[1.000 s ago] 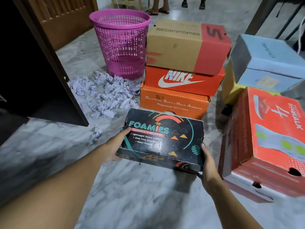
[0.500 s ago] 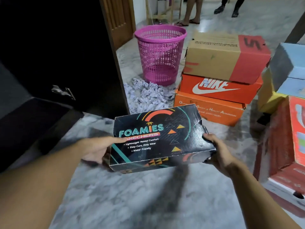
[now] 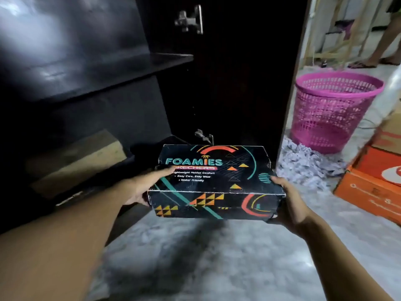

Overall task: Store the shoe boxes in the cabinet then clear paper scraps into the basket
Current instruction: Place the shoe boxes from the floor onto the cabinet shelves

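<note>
Fingers (image 3: 167,171) of left hand (image 3: 138,190) and right hand (image 3: 288,205) clamp the black shoe box (image 3: 214,181) ends before the open cabinet (image 3: 97,88)

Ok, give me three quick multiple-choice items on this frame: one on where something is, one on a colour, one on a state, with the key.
1. Where does the paper scrap pile lie?
A. Inside the basket
B. On the floor in front of the basket
C. On the cabinet shelf

2. What colour is the basket?
A. Pink
B. Blue
C. Green

3. How is the black Foamies box at this moment?
A. Resting on the floor
B. Stacked on the orange boxes
C. Held up by both hands

Key: 1 B, the scraps are heaped on the floor at the basket's foot. 2 A, its mesh wall and rim are pink. 3 C, the left hand and right hand grip its ends, facing the open cabinet.
</note>
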